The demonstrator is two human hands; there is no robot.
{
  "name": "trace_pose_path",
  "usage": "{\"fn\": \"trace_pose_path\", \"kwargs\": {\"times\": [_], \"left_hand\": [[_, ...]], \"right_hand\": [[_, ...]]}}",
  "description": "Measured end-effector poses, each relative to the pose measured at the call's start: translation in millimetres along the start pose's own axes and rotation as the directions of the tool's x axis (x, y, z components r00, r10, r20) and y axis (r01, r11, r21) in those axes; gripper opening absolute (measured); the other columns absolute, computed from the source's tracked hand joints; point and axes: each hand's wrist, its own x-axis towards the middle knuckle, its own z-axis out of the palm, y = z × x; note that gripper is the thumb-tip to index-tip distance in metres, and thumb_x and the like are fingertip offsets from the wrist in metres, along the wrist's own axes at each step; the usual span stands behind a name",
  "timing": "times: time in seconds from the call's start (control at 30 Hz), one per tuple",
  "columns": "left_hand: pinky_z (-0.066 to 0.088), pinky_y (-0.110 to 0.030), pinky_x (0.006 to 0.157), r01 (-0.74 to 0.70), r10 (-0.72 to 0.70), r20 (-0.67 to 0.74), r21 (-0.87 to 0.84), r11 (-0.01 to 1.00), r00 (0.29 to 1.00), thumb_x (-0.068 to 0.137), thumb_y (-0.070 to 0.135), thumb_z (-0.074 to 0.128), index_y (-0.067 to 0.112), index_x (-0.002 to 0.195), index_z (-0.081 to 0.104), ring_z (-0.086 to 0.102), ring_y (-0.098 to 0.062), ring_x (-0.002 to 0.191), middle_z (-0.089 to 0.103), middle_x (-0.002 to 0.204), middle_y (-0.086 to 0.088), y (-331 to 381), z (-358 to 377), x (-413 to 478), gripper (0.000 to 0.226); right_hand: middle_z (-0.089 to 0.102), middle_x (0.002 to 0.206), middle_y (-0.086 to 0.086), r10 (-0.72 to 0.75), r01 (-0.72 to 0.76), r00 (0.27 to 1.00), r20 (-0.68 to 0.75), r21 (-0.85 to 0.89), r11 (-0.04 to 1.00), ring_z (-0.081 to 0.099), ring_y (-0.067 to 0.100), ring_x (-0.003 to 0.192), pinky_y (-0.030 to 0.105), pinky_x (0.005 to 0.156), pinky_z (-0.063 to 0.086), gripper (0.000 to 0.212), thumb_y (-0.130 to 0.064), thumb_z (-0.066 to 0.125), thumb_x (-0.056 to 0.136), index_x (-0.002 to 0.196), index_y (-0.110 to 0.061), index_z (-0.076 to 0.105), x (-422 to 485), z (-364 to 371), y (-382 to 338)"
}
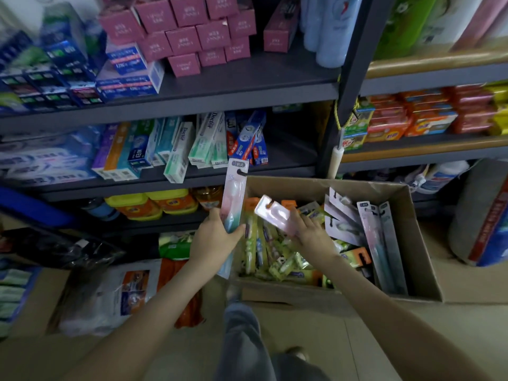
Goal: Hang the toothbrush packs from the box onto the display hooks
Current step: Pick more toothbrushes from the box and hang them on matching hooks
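The right hand (310, 234) covers half the pink pack (270, 213).

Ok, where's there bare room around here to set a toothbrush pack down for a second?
Top shelf: bare strip in front of the pink boxes and blue bottles. Middle shelf: bare right end, between the toothpaste boxes and the black upright. Floor in front of the cardboard box. The box itself is crowded with packs.

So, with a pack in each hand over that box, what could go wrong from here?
1. The left hand grips its tall pack below the middle, so the top may tilt or slip.
2. The right hand holds a pink pack by one end above the box; if dropped, it could get lost among the jumbled packs.
3. Both hands are full and no hook is in view, so hanging may be awkward.
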Motion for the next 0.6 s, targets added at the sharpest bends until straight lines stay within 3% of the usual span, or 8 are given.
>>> {"fn": "trace_pose_path", "kwargs": {"times": [0.1,0.2,0.33,0.5,0.6], "left_hand": [[0.045,-0.032,0.063,-0.006,0.005,-0.048,-0.024,1.0,0.999,0.086,0.048,0.064,0.011,0.121,0.047,0.063,-0.028,0.093,0.063,0.105,-0.008,7.6,-25.5,10.1,0.054],[0.048,-0.034,0.061,-0.056,0.053,-0.119,-0.028,0.998,0.991,0.085,0.049,0.064,0.012,0.119,0.046,0.062,-0.029,0.087,0.063,0.101,-0.009,21.7,-57.4,28.3,0.054],[0.042,-0.032,0.06,-0.183,0.159,-0.254,-0.072,0.981,0.954,0.085,0.047,0.065,0.012,0.117,0.047,0.06,-0.028,0.085,0.063,0.098,-0.008,48.0,-119.5,54.1,0.051],[0.042,-0.034,0.061,-0.335,0.261,-0.448,-0.093,0.938,0.855,0.086,0.047,0.065,0.011,0.118,0.047,0.054,-0.024,0.08,0.06,0.097,-0.005,68.5,-215.1,84.4,0.051],[0.042,-0.033,0.059,-0.389,0.289,-0.528,-0.087,0.917,0.799,0.086,0.047,0.064,0.012,0.119,0.046,0.053,-0.022,0.077,0.06,0.098,-0.003,68.7,-273.7,100.8,0.052]], "right_hand": [[0.057,0.124,0.018,-0.064,0.087,0.97,-0.234,0.088,0.992,0.052,0.039,0.105,0.049,0.083,0.05,0.068,-0.016,0.063,0.088,0.146,-0.003,0.031,8.5,-33.2,-24.2],[0.06,0.118,0.018,-0.105,0.16,0.907,-0.407,0.102,0.982,0.046,0.027,0.104,0.041,0.082,0.045,0.068,-0.015,0.069,0.084,0.142,-0.002,0.038,25.2,-82.2,-51.1],[0.048,0.133,0.015,-0.065,0.193,0.852,-0.519,0.197,0.961,0.043,0.032,0.119,0.041,0.095,0.038,0.071,-0.017,0.063,0.089,0.149,-0.011,0.026,56.0,-158.5,-91.5],[0.043,0.131,0.005,-0.114,0.285,0.765,-0.634,0.174,0.942,0.044,0.023,0.119,0.026,0.084,0.037,0.074,-0.026,0.062,0.09,0.151,-0.02,0.02,97.5,-241.1,-153.1],[0.043,0.13,0.0,-0.141,0.333,0.712,-0.688,0.154,0.93,0.046,0.018,0.116,0.028,0.086,0.04,0.076,-0.026,0.06,0.092,0.152,-0.027,0.014,116.8,-285.8,-197.5]]}}
